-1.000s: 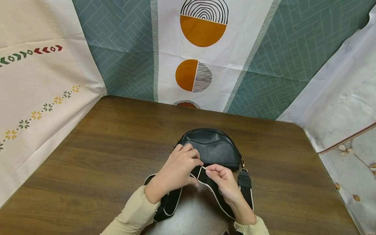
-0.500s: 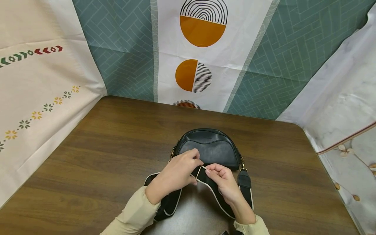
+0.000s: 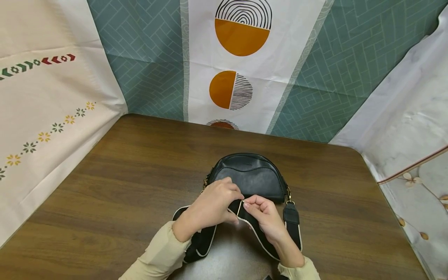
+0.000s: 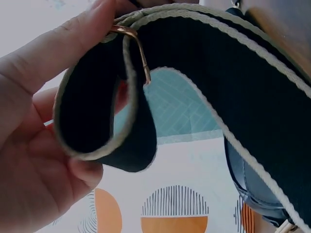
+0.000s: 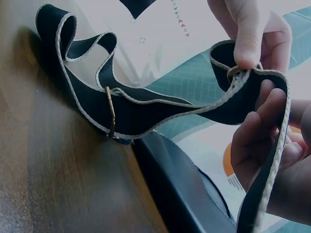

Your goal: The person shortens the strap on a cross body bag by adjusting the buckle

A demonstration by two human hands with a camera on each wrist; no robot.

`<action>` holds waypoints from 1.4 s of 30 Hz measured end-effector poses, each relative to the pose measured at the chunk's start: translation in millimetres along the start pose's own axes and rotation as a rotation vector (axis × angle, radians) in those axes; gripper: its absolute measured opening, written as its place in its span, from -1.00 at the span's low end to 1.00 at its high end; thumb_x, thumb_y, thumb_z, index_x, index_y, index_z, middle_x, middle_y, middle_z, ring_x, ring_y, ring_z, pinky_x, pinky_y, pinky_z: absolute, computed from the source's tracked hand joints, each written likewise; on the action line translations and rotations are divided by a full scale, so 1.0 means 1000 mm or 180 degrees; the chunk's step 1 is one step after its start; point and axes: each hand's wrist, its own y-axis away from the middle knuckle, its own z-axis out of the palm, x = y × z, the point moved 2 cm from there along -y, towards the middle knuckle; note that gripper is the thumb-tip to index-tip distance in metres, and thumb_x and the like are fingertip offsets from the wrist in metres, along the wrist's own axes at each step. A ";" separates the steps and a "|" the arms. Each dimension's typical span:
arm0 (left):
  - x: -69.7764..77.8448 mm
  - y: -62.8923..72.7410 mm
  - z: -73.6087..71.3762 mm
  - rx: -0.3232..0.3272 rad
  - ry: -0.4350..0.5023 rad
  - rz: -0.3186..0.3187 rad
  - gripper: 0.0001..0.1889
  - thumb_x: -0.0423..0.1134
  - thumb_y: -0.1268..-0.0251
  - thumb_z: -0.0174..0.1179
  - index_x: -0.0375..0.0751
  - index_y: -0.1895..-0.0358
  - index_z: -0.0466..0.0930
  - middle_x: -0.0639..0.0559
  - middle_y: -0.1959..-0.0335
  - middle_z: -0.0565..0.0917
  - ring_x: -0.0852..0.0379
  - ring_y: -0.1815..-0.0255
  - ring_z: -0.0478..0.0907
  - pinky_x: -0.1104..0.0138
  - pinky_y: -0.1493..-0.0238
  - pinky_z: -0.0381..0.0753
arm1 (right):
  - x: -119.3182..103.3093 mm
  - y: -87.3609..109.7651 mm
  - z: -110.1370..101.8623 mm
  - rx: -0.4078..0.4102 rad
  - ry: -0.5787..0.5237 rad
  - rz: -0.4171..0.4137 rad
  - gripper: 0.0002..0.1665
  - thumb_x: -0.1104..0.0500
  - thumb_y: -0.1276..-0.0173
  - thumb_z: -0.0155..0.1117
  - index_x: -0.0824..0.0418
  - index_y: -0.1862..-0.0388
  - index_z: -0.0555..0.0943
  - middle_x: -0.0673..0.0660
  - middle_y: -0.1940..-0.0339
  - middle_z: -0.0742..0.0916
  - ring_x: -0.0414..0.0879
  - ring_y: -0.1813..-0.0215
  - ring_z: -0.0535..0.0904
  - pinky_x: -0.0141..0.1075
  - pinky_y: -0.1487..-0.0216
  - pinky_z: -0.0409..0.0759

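Observation:
A black shoulder strap (image 3: 257,225) with braided cream edges is lifted between my two hands in front of a black half-moon handbag (image 3: 253,181). My left hand (image 3: 211,204) pinches the strap at a gold slider buckle (image 4: 141,48), where the webbing bends into a loop (image 4: 131,150) beside the fingers. Just to the right of the buckle, my right hand (image 3: 267,219) pinches the strap between thumb and fingers. Another gold slider (image 5: 111,111) sits farther along the strap in the right wrist view. The left hand covers part of the strap in the head view.
The handbag rests on a brown wooden table (image 3: 140,186), and a gold clasp (image 3: 289,196) joins it to the strap on the right. Folded strap (image 3: 203,245) lies below the left forearm. Patterned cloths (image 3: 140,58) hang around the table's sides.
The left fingers have curled lower, from raised above the strap to close against it. The gold buckle and gripped strap have shifted very slightly right. The handbag stays put.

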 end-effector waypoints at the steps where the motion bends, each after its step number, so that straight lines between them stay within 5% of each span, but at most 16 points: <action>1: 0.000 0.000 0.000 0.0040 -0.0022 0.0021 -0.52 0.03 0.46 0.48 -0.12 0.32 0.68 0.15 0.37 0.62 0.19 0.32 0.38 0.40 0.28 0.35 | 0.000 0.000 0.000 0.0009 0.0004 -0.0027 -0.82 0.36 -0.31 -0.01 0.13 0.36 0.52 -0.06 0.55 0.64 -0.28 0.61 0.49 -0.48 0.65 0.44; 12: -0.005 0.002 0.002 0.0108 0.0189 -0.0005 -0.51 0.05 0.43 0.46 -0.11 0.28 0.67 0.15 0.33 0.62 0.20 0.24 0.39 0.32 0.21 0.28 | 0.000 0.003 -0.005 -0.0051 0.0057 -0.0064 -0.85 0.34 -0.34 -0.03 0.23 0.30 0.53 -0.04 0.43 0.67 -0.26 0.38 0.53 -0.47 0.41 0.49; 20: -0.007 0.004 0.002 0.0051 0.0218 -0.0055 -0.47 0.04 0.42 0.45 -0.16 0.25 0.66 0.11 0.29 0.62 0.17 0.21 0.42 0.33 0.21 0.30 | -0.001 0.007 -0.012 -0.0224 0.0105 0.0064 -0.76 0.34 -0.35 -0.04 0.57 0.33 0.45 -0.02 0.50 0.65 -0.25 0.53 0.53 -0.43 0.55 0.50; 30: -0.006 0.003 0.001 0.0066 0.0056 -0.0062 -0.47 0.07 0.42 0.44 -0.13 0.25 0.67 0.13 0.29 0.62 0.18 0.21 0.42 0.33 0.22 0.30 | 0.000 0.004 -0.009 -0.0156 0.0135 -0.0037 -0.68 0.37 -0.33 -0.03 0.74 0.33 0.35 -0.04 0.54 0.66 -0.27 0.63 0.49 -0.46 0.63 0.46; 42: -0.003 0.003 0.000 0.0009 -0.0029 -0.0048 -0.49 0.05 0.43 0.46 -0.12 0.26 0.67 0.14 0.32 0.62 0.17 0.24 0.42 0.34 0.27 0.29 | 0.000 -0.001 0.001 -0.0072 0.0125 -0.0154 -0.71 0.39 -0.31 -0.02 0.72 0.38 0.33 -0.07 0.62 0.61 -0.30 0.67 0.41 -0.49 0.64 0.39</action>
